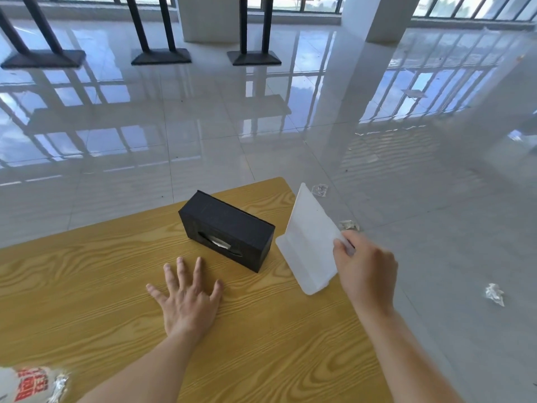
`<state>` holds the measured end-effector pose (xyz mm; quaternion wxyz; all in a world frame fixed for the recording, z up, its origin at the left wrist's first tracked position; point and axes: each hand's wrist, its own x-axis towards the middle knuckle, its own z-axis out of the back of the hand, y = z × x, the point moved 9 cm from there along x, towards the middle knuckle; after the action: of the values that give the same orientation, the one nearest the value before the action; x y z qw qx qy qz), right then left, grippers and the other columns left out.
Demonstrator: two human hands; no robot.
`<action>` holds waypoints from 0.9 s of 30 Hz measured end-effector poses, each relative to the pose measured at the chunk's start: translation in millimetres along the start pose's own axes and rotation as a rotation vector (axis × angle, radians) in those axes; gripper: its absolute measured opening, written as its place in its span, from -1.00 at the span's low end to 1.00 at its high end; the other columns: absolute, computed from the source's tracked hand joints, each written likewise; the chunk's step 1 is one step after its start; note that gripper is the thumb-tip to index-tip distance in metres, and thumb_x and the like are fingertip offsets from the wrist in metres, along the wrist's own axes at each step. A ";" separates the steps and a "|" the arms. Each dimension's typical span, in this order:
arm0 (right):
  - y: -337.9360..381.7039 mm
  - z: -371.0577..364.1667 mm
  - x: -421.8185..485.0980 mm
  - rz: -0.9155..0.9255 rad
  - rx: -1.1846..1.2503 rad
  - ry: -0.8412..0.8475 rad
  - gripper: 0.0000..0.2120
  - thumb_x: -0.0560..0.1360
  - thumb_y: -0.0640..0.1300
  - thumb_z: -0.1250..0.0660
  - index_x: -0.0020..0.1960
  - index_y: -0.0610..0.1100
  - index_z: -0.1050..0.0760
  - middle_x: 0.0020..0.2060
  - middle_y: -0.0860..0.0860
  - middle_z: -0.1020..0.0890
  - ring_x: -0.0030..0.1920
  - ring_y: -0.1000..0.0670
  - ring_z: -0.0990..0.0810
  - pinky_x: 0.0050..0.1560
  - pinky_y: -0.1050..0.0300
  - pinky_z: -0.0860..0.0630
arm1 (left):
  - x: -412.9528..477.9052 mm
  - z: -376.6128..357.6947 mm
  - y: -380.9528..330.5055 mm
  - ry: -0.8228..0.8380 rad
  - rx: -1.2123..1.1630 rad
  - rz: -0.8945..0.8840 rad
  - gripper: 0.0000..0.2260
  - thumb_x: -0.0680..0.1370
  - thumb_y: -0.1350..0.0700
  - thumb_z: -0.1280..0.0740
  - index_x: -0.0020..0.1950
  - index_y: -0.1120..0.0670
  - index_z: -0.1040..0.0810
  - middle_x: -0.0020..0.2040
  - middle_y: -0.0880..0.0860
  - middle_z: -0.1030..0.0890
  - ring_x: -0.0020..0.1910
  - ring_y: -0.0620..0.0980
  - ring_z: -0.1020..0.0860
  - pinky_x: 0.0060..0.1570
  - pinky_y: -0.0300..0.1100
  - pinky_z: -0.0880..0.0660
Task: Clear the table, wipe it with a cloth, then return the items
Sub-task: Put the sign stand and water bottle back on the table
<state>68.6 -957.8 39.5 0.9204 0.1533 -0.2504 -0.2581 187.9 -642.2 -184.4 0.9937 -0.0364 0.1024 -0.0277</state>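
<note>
While left hand (189,301) lies flat, right hand (364,271) grips frosted plastic stand (311,242).

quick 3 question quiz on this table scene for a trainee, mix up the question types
1. True or false: the right hand grips the white plastic stand by its edge.
2. Multiple choice: where is the left hand? A) inside the black tissue box B) spread flat on the wooden table C) holding a cloth
3. Fill in: the crumpled wrappers lie on the ____, to the right of the table.

Key: 1 true; 2 B; 3 floor
</note>
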 end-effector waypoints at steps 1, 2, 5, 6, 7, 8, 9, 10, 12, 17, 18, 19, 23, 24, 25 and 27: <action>-5.1 -1.1 -0.4 -0.011 0.021 -0.002 -0.77 0.41 -0.23 -0.45 -0.34 -0.09 -0.44 -0.56 0.03 -0.37 -0.51 -0.12 -0.32 -0.45 0.11 -0.28 | -0.2 -0.3 -0.4 -0.003 -0.003 -0.001 -0.27 0.47 -0.45 0.30 0.59 -0.18 0.21 0.63 0.04 0.17 0.58 0.16 0.26 0.39 0.42 0.26; -10.5 -2.4 -1.4 -0.022 0.049 0.000 -0.88 0.42 -0.18 -0.47 -0.24 -0.08 -0.54 -0.50 0.05 -0.49 -0.47 -0.09 -0.42 -0.42 0.13 -0.32 | -0.8 -0.2 -1.0 -0.006 -0.007 -0.002 -0.27 0.47 -0.45 0.30 0.59 -0.18 0.21 0.63 0.04 0.17 0.58 0.15 0.26 0.40 0.41 0.26; -24.5 -11.3 -6.9 -0.065 0.126 0.075 -0.82 0.42 -0.06 -0.51 -0.04 -0.06 -0.59 -0.27 0.09 -0.66 -0.32 -0.02 -0.60 -0.31 0.13 -0.48 | -1.0 0.4 -1.9 -0.014 -0.016 0.000 -0.27 0.47 -0.46 0.30 0.59 -0.19 0.20 0.63 0.04 0.17 0.58 0.15 0.27 0.40 0.40 0.27; -27.8 -15.1 -8.4 -0.071 0.128 0.094 -0.85 0.43 -0.06 -0.51 -0.12 -0.07 -0.55 -0.31 0.08 -0.64 -0.34 -0.02 -0.58 -0.36 0.17 -0.43 | -0.7 1.0 -1.8 -0.016 -0.017 0.000 -0.27 0.47 -0.46 0.29 0.60 -0.19 0.19 0.63 0.04 0.16 0.58 0.15 0.26 0.40 0.40 0.28; -29.3 -18.3 -9.5 -0.076 0.112 0.099 -0.79 0.44 -0.08 -0.50 -0.24 -0.07 -0.47 -0.39 0.07 -0.59 -0.40 -0.03 -0.53 -0.41 0.22 -0.33 | -0.5 1.4 -2.0 -0.017 -0.016 0.000 -0.27 0.48 -0.46 0.29 0.60 -0.19 0.19 0.63 0.04 0.16 0.58 0.15 0.26 0.40 0.40 0.28; -30.6 -22.2 -9.3 -0.082 0.086 0.100 -0.69 0.45 -0.09 -0.49 -0.33 -0.08 -0.40 -0.47 0.05 -0.54 -0.46 -0.05 -0.47 -0.45 0.24 -0.24 | -0.6 1.5 -2.2 -0.016 -0.014 -0.001 -0.27 0.48 -0.46 0.28 0.60 -0.19 0.19 0.63 0.04 0.16 0.58 0.15 0.26 0.40 0.40 0.27; -30.9 -25.9 -7.6 -0.088 0.075 0.098 -0.64 0.46 -0.10 -0.48 -0.38 -0.12 -0.35 -0.52 0.03 -0.50 -0.49 -0.06 -0.43 -0.46 0.24 -0.20 | -0.5 1.2 -2.0 -0.015 -0.012 -0.001 -0.27 0.48 -0.46 0.28 0.59 -0.19 0.19 0.63 0.04 0.16 0.58 0.15 0.26 0.40 0.40 0.27; -29.6 -29.5 -4.4 -0.096 0.068 0.106 -0.62 0.46 -0.10 -0.47 -0.39 -0.16 -0.35 -0.54 0.01 -0.49 -0.50 -0.07 -0.42 -0.46 0.22 -0.19 | -0.6 1.0 -1.8 -0.014 -0.011 0.000 -0.27 0.48 -0.46 0.28 0.59 -0.19 0.20 0.63 0.04 0.16 0.58 0.15 0.26 0.41 0.40 0.27; -24.5 -37.5 4.0 -0.103 0.066 0.139 -0.64 0.49 -0.07 -0.44 -0.36 -0.21 -0.41 -0.52 -0.02 -0.51 -0.47 -0.10 -0.44 -0.43 0.12 -0.21 | -1.0 0.3 -1.0 -0.018 -0.010 0.001 -0.27 0.47 -0.46 0.28 0.59 -0.19 0.21 0.63 0.04 0.17 0.58 0.14 0.27 0.41 0.40 0.27; -14.6 -50.4 28.4 -0.109 0.076 0.143 -0.66 0.50 -0.06 -0.41 -0.32 -0.24 -0.44 -0.48 -0.03 -0.53 -0.41 -0.13 -0.45 -0.36 0.07 -0.23 | -1.5 0.5 -1.5 -0.031 -0.006 0.004 -0.28 0.48 -0.45 0.27 0.60 -0.19 0.17 0.63 0.04 0.15 0.58 0.14 0.25 0.41 0.40 0.26; -13.4 -53.2 33.5 -0.117 0.079 0.140 -0.66 0.50 -0.06 -0.41 -0.33 -0.23 -0.43 -0.49 -0.01 -0.51 -0.40 -0.13 -0.44 -0.36 0.07 -0.22 | -1.5 1.1 -1.8 -0.033 -0.009 0.006 -0.28 0.49 -0.45 0.26 0.60 -0.19 0.16 0.63 0.04 0.14 0.58 0.14 0.25 0.41 0.40 0.26; -12.1 -56.6 38.6 -0.114 0.080 0.137 -0.66 0.50 -0.06 -0.41 -0.33 -0.23 -0.42 -0.49 0.00 -0.50 -0.40 -0.12 -0.44 -0.36 0.08 -0.22 | -1.6 1.7 -2.2 -0.036 -0.013 0.006 -0.28 0.49 -0.45 0.24 0.60 -0.19 0.14 0.63 0.04 0.13 0.58 0.14 0.25 0.41 0.39 0.27; -5.1 -70.3 59.3 -0.092 0.085 0.133 -0.68 0.50 -0.06 -0.40 -0.32 -0.22 -0.43 -0.45 -0.04 -0.55 -0.37 -0.15 -0.49 -0.34 0.09 -0.25 | -1.7 2.3 -2.8 -0.041 -0.022 0.004 -0.29 0.49 -0.44 0.23 0.60 -0.20 0.15 0.63 0.04 0.14 0.58 0.13 0.26 0.42 0.38 0.27; -3.8 -74.4 64.7 -0.090 0.088 0.132 -0.68 0.50 -0.06 -0.40 -0.32 -0.22 -0.43 -0.43 -0.06 -0.57 -0.36 -0.18 -0.50 -0.33 0.08 -0.26 | -1.7 2.8 -2.7 -0.044 -0.026 0.006 -0.29 0.49 -0.44 0.22 0.60 -0.20 0.14 0.63 0.04 0.14 0.58 0.13 0.26 0.42 0.37 0.27; -2.2 -78.1 69.9 -0.090 0.089 0.131 -0.68 0.50 -0.06 -0.39 -0.32 -0.22 -0.43 -0.42 -0.08 -0.58 -0.34 -0.19 -0.51 -0.32 0.07 -0.27 | -1.4 3.3 -2.4 -0.050 -0.032 0.008 -0.29 0.49 -0.45 0.21 0.60 -0.20 0.12 0.63 0.03 0.12 0.58 0.12 0.25 0.43 0.37 0.26; 1.1 -85.6 79.8 -0.094 0.093 0.130 -0.69 0.49 -0.07 -0.39 -0.32 -0.22 -0.42 -0.42 -0.08 -0.58 -0.33 -0.20 -0.51 -0.32 0.06 -0.31 | -1.2 3.0 -1.2 -0.059 -0.047 0.013 -0.29 0.49 -0.45 0.20 0.60 -0.21 0.08 0.64 0.03 0.09 0.59 0.12 0.23 0.43 0.36 0.26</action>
<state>174.4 -987.8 -0.4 0.9135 0.2239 -0.1945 -0.2785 187.2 -643.1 -181.1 0.9953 -0.0597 0.0737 -0.0178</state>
